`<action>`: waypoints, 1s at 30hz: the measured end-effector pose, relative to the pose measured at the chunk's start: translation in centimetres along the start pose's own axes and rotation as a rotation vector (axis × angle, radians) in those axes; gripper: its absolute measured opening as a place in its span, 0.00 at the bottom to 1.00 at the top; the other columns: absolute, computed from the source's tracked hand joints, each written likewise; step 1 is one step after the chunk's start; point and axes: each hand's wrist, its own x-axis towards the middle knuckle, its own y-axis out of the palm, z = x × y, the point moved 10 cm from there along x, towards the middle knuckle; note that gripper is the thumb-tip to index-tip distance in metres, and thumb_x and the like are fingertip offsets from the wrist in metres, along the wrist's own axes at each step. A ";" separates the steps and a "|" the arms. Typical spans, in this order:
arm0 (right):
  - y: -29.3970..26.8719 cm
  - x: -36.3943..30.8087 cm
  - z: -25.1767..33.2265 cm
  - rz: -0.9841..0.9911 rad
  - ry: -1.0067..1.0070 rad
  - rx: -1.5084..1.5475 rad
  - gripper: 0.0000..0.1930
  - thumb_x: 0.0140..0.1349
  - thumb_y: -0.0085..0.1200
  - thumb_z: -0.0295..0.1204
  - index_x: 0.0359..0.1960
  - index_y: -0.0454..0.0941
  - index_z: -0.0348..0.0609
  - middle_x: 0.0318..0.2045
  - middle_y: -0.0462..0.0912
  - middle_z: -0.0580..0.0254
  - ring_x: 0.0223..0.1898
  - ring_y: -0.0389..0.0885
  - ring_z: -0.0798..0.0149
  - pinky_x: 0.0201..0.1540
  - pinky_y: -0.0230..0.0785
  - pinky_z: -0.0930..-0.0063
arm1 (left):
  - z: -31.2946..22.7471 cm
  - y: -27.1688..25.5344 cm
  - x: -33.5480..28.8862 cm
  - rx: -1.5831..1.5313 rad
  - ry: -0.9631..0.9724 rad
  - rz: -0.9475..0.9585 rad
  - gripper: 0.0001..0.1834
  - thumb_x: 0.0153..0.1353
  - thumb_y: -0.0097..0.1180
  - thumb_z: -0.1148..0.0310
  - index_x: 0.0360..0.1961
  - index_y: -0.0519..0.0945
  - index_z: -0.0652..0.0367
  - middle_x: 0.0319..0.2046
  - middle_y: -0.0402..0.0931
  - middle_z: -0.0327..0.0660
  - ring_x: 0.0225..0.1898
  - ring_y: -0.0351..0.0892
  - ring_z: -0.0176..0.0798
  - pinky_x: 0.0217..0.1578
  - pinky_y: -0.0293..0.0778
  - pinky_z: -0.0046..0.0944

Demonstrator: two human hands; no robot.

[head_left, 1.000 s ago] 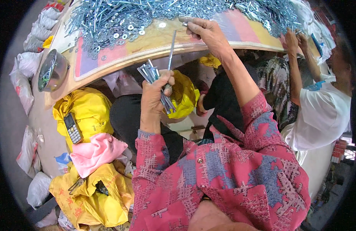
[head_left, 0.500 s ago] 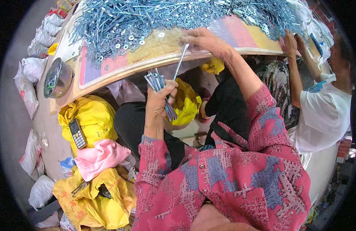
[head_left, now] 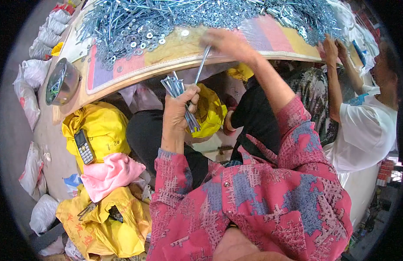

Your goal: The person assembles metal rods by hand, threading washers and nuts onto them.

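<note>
My left hand is closed round a bundle of long metal bolts, held below the table's front edge. One separate bolt slants up out of the same hand, its upper end at the fingers of my right hand. That right hand is over the table edge and smeared by motion, so its grip cannot be made out. Beyond it on the table spreads a large heap of bolts and washers. A loose washer lies on the cloth just left of my right hand.
A metal bowl with a few pieces inside stands at the table's left corner. Beneath the edge are yellow bags, a keypad phone and a pink cloth. White sacks line the left. A co-worker sits at right.
My right hand has shifted slightly at the top of the single bolt and is now blurred. The left hand keeps its bundle. The whole view has moved a little.
</note>
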 end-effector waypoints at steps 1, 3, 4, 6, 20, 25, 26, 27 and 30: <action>2.1 -0.3 1.7 0.031 -0.206 -0.261 0.17 0.66 0.47 0.42 0.37 0.80 0.39 0.27 0.78 0.67 0.27 0.71 0.70 0.32 0.66 0.74 | 0.1 0.2 -0.1 0.002 -0.001 0.004 0.07 0.56 0.63 0.73 0.32 0.78 0.66 0.19 0.74 0.39 0.15 0.69 0.26 0.13 0.62 0.22; 3.9 -0.9 4.1 0.077 -0.397 -0.381 0.15 0.66 0.50 0.41 0.37 0.80 0.40 0.26 0.79 0.68 0.24 0.71 0.72 0.28 0.66 0.77 | -0.4 -0.9 -0.5 0.032 0.055 -0.078 0.08 0.56 0.63 0.72 0.32 0.79 0.66 0.20 0.76 0.39 0.15 0.68 0.26 0.13 0.61 0.22; 3.6 -0.7 5.1 0.080 -0.400 -0.377 0.15 0.66 0.50 0.41 0.37 0.80 0.40 0.26 0.79 0.68 0.24 0.71 0.72 0.28 0.66 0.77 | -0.5 -1.0 -0.6 0.032 0.057 -0.083 0.08 0.56 0.63 0.72 0.32 0.79 0.66 0.20 0.76 0.39 0.15 0.68 0.26 0.13 0.61 0.22; 4.7 -0.6 0.7 0.276 0.286 0.502 0.14 0.66 0.50 0.39 0.36 0.79 0.41 0.24 0.78 0.69 0.23 0.70 0.77 0.26 0.63 0.82 | -1.8 -1.0 -0.6 0.098 0.124 -0.108 0.09 0.56 0.64 0.71 0.33 0.79 0.66 0.23 0.78 0.40 0.16 0.68 0.26 0.14 0.61 0.22; 3.8 5.4 -1.8 -0.105 -0.050 -0.495 0.17 0.61 0.54 0.43 0.42 0.81 0.42 0.30 0.82 0.52 0.30 0.81 0.53 0.34 0.74 0.61 | -1.5 -0.1 -0.3 -0.118 0.074 -0.041 0.10 0.58 0.63 0.69 0.36 0.79 0.65 0.24 0.77 0.40 0.15 0.68 0.25 0.13 0.62 0.22; 4.9 6.1 -0.9 -0.236 -0.030 -0.673 0.11 0.60 0.52 0.36 0.31 0.77 0.40 0.36 0.81 0.49 0.36 0.80 0.44 0.38 0.72 0.52 | -1.9 -1.2 -0.1 0.037 0.089 -0.123 0.09 0.56 0.64 0.70 0.33 0.80 0.64 0.21 0.76 0.37 0.15 0.68 0.25 0.14 0.60 0.22; 4.9 5.9 -0.9 -0.232 -0.027 -0.673 0.11 0.60 0.52 0.36 0.31 0.77 0.40 0.36 0.81 0.49 0.36 0.80 0.44 0.38 0.72 0.52 | -1.8 -1.2 -0.2 0.036 0.086 -0.125 0.09 0.56 0.64 0.70 0.33 0.80 0.64 0.21 0.76 0.37 0.15 0.68 0.25 0.14 0.60 0.22; 5.1 6.0 -1.7 -0.172 0.035 -0.627 0.12 0.60 0.52 0.36 0.30 0.77 0.39 0.34 0.81 0.47 0.36 0.80 0.43 0.37 0.72 0.53 | -1.9 -1.3 -0.2 0.046 0.105 -0.134 0.09 0.56 0.64 0.70 0.33 0.80 0.64 0.21 0.76 0.37 0.15 0.68 0.25 0.14 0.60 0.22; 4.4 4.8 -1.5 -0.167 0.042 -0.476 0.14 0.60 0.52 0.38 0.30 0.77 0.37 0.29 0.81 0.45 0.33 0.80 0.45 0.36 0.72 0.56 | -1.7 -1.4 0.0 0.063 0.110 -0.145 0.09 0.55 0.65 0.69 0.33 0.80 0.63 0.21 0.76 0.37 0.15 0.67 0.25 0.14 0.60 0.22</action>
